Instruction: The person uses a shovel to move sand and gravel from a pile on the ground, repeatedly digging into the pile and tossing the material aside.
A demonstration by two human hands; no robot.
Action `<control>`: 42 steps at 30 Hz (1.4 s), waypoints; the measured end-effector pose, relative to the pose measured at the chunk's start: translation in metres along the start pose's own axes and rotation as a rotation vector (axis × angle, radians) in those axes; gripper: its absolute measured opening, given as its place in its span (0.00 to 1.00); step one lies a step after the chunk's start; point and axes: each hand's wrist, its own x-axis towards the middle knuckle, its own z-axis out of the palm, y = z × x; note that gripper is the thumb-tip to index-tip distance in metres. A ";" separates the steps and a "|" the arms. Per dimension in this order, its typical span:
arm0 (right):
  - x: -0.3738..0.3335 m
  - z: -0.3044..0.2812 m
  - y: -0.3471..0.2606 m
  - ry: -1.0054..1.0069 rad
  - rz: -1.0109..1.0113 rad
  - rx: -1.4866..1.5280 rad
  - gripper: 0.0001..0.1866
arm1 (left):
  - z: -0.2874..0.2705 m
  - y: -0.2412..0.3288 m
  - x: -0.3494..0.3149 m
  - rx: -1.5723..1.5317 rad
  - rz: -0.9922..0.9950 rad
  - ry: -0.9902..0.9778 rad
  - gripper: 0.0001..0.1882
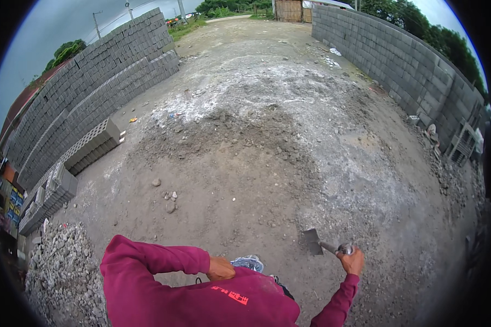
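Note:
My right hand point(352, 261) grips the upper end of a shovel point(328, 247), its fingers wrapped round the handle. The shovel's flat, dark grey blade point(312, 242) is at the ground, to the left of that hand. My left hand point(221, 268) rests bent in at my waist against my maroon shirt. Its back shows, but its fingers are hidden. Just right of it, a pale bluish, wrinkled thing point(249, 264) shows past the shirt; I cannot make out what it is.
Stacked grey hollow blocks form walls on the left point(101, 60) and right point(398, 60). A shorter block row point(93, 143) stands nearer on the left, above a gravel pile point(68, 267). Loose stones point(171, 206) lie on the dirt ground. Whitish powder point(245, 82) covers the ground ahead.

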 end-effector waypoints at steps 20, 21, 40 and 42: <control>-0.050 -0.008 0.031 0.014 0.046 0.090 0.23 | 0.074 -0.023 -0.013 -0.110 0.155 0.018 0.17; -0.055 -0.004 0.032 0.004 0.053 0.111 0.22 | 0.063 -0.018 -0.015 -0.117 0.129 -0.003 0.16; -0.181 0.058 -0.012 0.079 0.117 0.153 0.17 | 0.059 -0.064 -0.104 -0.113 0.055 0.092 0.17; -0.186 0.054 -0.025 0.086 0.172 0.130 0.17 | 0.067 -0.070 -0.112 -0.138 0.040 0.130 0.17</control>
